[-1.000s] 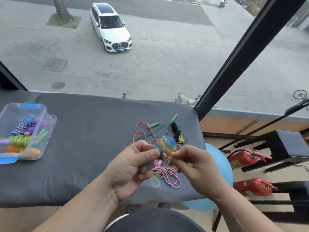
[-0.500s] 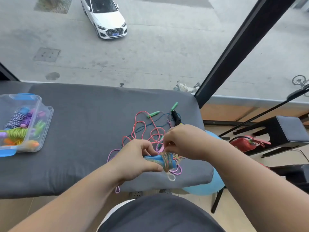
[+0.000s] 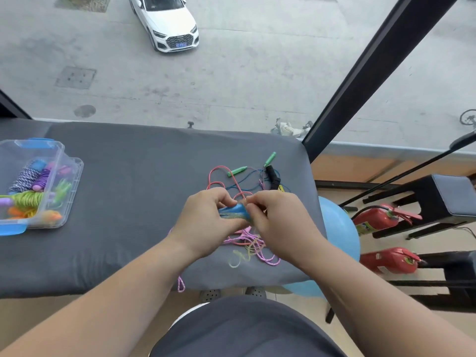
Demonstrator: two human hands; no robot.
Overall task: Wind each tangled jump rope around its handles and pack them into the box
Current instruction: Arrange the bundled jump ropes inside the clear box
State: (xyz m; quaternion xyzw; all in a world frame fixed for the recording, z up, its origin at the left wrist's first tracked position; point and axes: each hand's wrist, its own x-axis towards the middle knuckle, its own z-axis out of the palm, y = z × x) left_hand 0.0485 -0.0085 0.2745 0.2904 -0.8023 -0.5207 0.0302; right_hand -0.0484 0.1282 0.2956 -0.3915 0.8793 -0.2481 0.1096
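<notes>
Grip clamped on blue-handled rope (image 3: 235,213) by left hand (image 3: 206,224), right hand (image 3: 280,224); box (image 3: 75,176) holds ropes (image 3: 25,199).

White car (image 3: 167,24) on grey pavement (image 3: 257,86) beyond the window. Black window post (image 3: 373,73) at the table's (image 3: 128,202) far right corner. Off its right edge: blue ball (image 3: 337,228), two red fire extinguishers (image 3: 376,219) (image 3: 386,261), black stool (image 3: 443,197).

Grey table top (image 3: 134,191) lies open between the clear box (image 3: 77,166) at the left edge and the tangled jump ropes (image 3: 272,176) on the right — these sprawl from far to near edge. A black window post (image 3: 360,81) rises beyond the far right corner.
</notes>
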